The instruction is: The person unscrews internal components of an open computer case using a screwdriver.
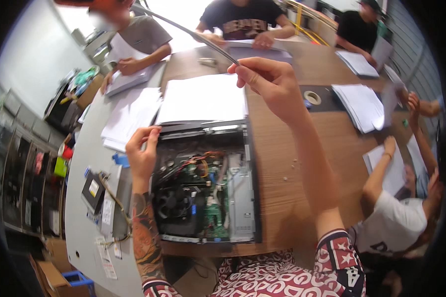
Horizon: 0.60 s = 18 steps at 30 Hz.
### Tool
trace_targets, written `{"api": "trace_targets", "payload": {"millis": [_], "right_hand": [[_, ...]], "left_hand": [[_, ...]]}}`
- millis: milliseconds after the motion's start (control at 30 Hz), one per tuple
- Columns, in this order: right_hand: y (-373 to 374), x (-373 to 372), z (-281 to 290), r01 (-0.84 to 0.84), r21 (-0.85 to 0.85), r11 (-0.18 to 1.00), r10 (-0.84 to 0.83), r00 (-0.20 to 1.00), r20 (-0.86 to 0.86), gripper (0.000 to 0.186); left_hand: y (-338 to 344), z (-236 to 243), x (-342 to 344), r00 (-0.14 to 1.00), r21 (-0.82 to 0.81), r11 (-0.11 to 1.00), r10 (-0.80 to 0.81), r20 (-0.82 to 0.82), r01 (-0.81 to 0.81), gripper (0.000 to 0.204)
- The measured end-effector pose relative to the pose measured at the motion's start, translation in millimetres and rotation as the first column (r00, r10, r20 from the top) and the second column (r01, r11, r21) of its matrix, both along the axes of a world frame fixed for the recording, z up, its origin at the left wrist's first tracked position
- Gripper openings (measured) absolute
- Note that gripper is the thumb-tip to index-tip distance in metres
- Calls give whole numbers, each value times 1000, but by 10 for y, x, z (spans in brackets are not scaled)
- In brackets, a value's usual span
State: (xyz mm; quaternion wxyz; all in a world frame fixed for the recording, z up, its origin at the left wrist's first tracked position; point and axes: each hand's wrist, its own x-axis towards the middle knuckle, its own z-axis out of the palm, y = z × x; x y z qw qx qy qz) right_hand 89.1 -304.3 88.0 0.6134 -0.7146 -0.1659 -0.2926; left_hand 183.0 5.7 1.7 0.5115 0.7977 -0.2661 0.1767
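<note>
An opened desktop computer case (pixel 255 198) lies flat in front of me. Inside it are a black fan (pixel 172 202), a green circuit board (pixel 214 218) and bundled coloured cables. My left hand (pixel 142 151) is closed at the case's far left corner, thumb and fingers on its rim. Raised above the table beyond the case, my right hand (pixel 270 84) pinches the near end of a long, thin grey metal piece (pixel 193 34). That piece slants up and away to the left, seen almost edge-on; its full shape cannot be made out.
White paper stacks (pixel 203 99) lie just beyond the case. At left sit an optical drive (pixel 92 192) and a silver metal box (pixel 109 210) with cables. A tape roll (pixel 312 97) rests on the right. Several people handle papers around the table.
</note>
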Motion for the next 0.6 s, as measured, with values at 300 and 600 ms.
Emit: {"api": "trace_targets", "payload": {"millis": [300, 600], "right_hand": [[-1129, -569, -280, 97, 385, 918, -111, 994, 15, 25], [-1062, -615, -240, 90, 412, 907, -91, 996, -18, 26]], "left_hand": [[-1899, 357, -828, 748, 674, 585, -660, 73, 451, 14], [-3185, -617, -1148, 628, 825, 207, -749, -212, 525, 9]]}}
